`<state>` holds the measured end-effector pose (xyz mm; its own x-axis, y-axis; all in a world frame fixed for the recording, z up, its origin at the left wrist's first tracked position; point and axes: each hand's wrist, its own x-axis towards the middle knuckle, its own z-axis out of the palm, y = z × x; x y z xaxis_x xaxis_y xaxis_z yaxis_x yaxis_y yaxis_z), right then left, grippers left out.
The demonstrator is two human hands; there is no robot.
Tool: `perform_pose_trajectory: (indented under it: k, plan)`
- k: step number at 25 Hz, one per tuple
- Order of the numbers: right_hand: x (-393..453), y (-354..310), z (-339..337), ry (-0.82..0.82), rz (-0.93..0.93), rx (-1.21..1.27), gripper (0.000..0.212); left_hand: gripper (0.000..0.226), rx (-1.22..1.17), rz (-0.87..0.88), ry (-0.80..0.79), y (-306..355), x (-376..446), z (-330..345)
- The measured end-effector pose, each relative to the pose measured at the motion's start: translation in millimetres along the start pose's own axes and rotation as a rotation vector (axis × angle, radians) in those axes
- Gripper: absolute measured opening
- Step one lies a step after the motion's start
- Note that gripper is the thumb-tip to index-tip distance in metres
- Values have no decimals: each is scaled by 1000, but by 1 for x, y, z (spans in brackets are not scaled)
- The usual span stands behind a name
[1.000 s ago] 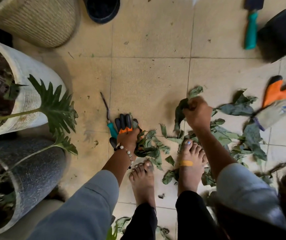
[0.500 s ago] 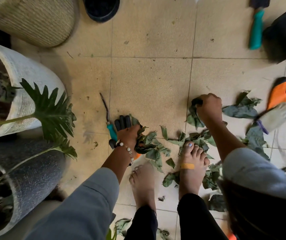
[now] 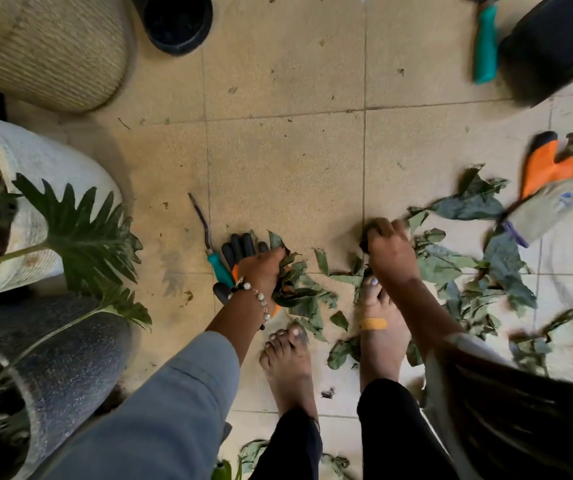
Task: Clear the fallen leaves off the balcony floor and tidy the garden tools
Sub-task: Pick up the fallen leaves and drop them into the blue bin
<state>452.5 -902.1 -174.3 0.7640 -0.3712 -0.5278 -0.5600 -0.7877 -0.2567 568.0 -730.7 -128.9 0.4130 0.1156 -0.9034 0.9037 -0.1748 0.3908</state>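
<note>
Dry green leaves (image 3: pixel 451 268) lie scattered over the tiled floor around my bare feet. My left hand (image 3: pixel 264 268), a bead bracelet on its wrist, grips a bunch of leaves (image 3: pixel 295 289) on top of a black and orange glove (image 3: pixel 240 249). Beside that glove lies a thin teal-handled tool (image 3: pixel 214 256). My right hand (image 3: pixel 389 247) is curled round a dark clump of leaves at the tile joint, just ahead of my right foot. A second orange and grey glove (image 3: pixel 555 188) lies at the right, partly under leaves. At the top right lies another teal-handled tool (image 3: pixel 485 43).
A woven basket pot (image 3: pixel 49 46) stands at top left, a white planter (image 3: pixel 35 188) with a lobed leaf and a grey planter (image 3: pixel 66 368) along the left. A black pot (image 3: pixel 177 22) sits at top centre. A black container (image 3: pixel 555 46) is at top right.
My right hand has drawn leftward and nearer to my foot, dragging leaves with it. My left hand stays on its bunch by the glove.
</note>
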Motion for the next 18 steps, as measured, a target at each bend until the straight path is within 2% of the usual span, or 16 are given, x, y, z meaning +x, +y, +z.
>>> perform_pose_trajectory:
  k: [1,3,5,7,9,11,14,18]
  plan:
    - [2,1,-3,9,-22,-1,24,58,48,-18,24,1,-2,2]
    - [7,9,-13,87,30,166,22,31,135,-42,34,3,-11,8]
    - [5,14,-25,204,204,460,22,14,171,-55,29,6,-20,13]
    - [-3,18,-36,268,422,692,34,12,208,-50,29,8,-26,21]
    - [-5,28,-38,218,585,691,53,12,257,-36,31,8,-29,31]
    - [1,38,-32,133,597,571,60,12,289,-13,31,10,-28,41]
    - [14,43,-21,174,528,461,39,12,341,-4,9,11,-28,53]
    - [12,45,-38,275,541,605,27,12,388,-1,12,15,-37,66]
